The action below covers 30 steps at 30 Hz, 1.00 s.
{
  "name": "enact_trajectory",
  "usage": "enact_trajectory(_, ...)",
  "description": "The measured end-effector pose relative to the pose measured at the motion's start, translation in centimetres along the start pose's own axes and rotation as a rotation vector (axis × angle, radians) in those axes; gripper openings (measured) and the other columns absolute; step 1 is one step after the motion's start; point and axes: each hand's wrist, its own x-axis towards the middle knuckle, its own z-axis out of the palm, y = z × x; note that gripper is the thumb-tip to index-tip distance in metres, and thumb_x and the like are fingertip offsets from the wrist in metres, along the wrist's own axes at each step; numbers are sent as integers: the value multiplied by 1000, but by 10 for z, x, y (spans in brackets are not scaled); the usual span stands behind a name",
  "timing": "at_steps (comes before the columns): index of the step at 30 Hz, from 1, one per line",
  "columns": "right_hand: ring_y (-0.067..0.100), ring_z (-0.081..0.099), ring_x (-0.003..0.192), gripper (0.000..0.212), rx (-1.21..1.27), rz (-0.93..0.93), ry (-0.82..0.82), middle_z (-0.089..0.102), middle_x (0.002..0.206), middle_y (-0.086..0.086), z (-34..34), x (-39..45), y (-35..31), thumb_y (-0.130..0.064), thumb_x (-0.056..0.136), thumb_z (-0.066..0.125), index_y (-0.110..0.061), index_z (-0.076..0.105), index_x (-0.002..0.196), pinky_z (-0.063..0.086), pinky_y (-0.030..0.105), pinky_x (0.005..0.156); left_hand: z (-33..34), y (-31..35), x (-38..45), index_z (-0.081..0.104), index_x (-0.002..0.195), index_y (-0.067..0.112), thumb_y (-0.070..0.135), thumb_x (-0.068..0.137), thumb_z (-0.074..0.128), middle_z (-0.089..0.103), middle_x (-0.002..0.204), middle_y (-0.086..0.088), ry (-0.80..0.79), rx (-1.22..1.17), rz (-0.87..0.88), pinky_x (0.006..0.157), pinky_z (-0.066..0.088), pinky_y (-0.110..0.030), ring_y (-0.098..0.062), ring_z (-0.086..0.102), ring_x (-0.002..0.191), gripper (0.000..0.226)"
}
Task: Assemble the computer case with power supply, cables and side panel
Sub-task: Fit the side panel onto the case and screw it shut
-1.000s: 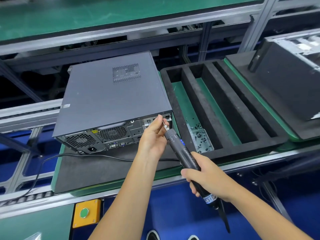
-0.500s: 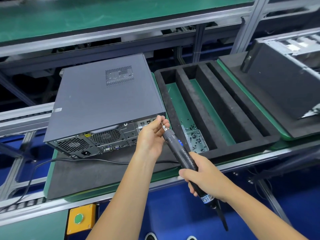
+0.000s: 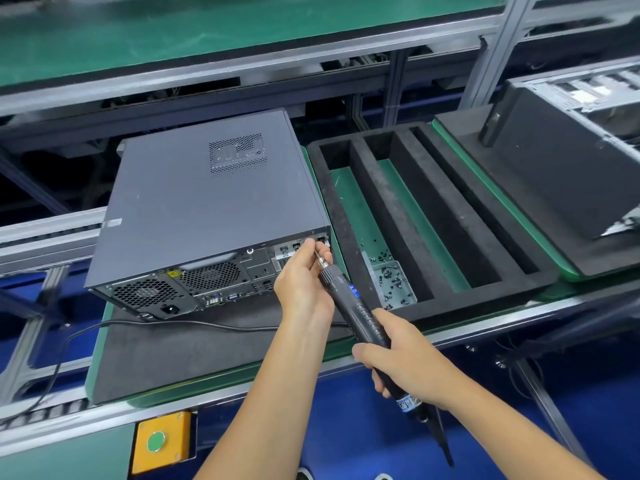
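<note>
Little changed over the last second: same grip on the tool, same aim at the rear upper corner of the computer case [image 3: 207, 216], only the view drifted a touch sideways. Right hand [image 3: 408, 363] wrapped round the lower body of the electric screwdriver [image 3: 360, 317]; left hand [image 3: 304, 282] pinching the bit near its tip, guiding it to the back edge just under the side panel [image 3: 201, 188]. Panel already seated on top, case lying flat on the dark mat [image 3: 173, 348] of the worktop. Likely meaning: panel fastening under way, screw at that corner being driven or lined up; whether the screw sits on the bit cannot be told, fingers hiding it.

Around: black foam tray [image 3: 446, 237] just right of the case, a small bin of loose screws [image 3: 391, 284] in its near channel, another open chassis [image 3: 571, 161] farther right. Black cable [image 3: 194, 323] trailing along the mat below the rear panel, close under the left wrist, a possible snag. Yellow box with green button [image 3: 161, 441] at the front rail.
</note>
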Motion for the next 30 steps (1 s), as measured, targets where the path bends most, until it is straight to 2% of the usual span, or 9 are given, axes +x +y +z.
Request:
enact_trajectory(7,20,57,52,22,-9,5,4,57,59,3,-1,0,-3,-32,83,63,-21,53,99,52,36,53,-4,5,1,52,76,12,20,96,54,52,72,-4,-93,46,-25,60,39,-23,-11,50,60,21)
enact_trajectory(11,19,56,50,23,-60,-11,15,57,54,1,-1,0,-6,-29,88,63,-16,52,102,52,35,53,-4,9,5,54,79,10,18,95,55,55,73,-5,-96,14,-42,56,45,-21,-12,55,61,18)
enact_trajectory(16,16,55,48,18,-77,-9,31,57,53,0,0,-1,-7,-27,90,63,-17,52,100,51,32,52,-9,9,9,59,93,4,11,94,58,61,81,-9,-105,-54,-75,67,50,-26,-15,59,64,8)
enact_trajectory(18,16,56,48,17,-83,-8,38,58,53,1,-1,-2,-7,-27,90,63,-19,52,101,51,31,51,-9,9,10,62,93,2,9,92,60,65,84,-11,-113,-66,-74,67,53,-27,-18,61,65,7)
enact_trajectory(22,13,56,47,16,-94,-12,64,58,52,-2,1,-1,-6,-27,91,62,-21,53,102,50,25,49,-10,7,12,68,93,0,8,89,65,71,83,-12,-66,100,34,65,56,-27,-19,68,70,9)
enact_trajectory(26,12,57,48,16,-88,-17,64,58,52,-5,2,1,-9,-27,92,62,-22,53,104,50,24,49,-12,8,14,72,87,5,9,89,65,73,84,-12,-32,300,154,70,56,-28,-19,69,76,7)
enact_trajectory(30,14,56,47,21,-91,0,60,61,53,1,4,3,-12,-31,91,61,-18,52,105,48,24,49,-19,18,18,73,80,6,7,89,65,73,74,-3,-31,472,258,64,54,-18,-11,69,71,12)
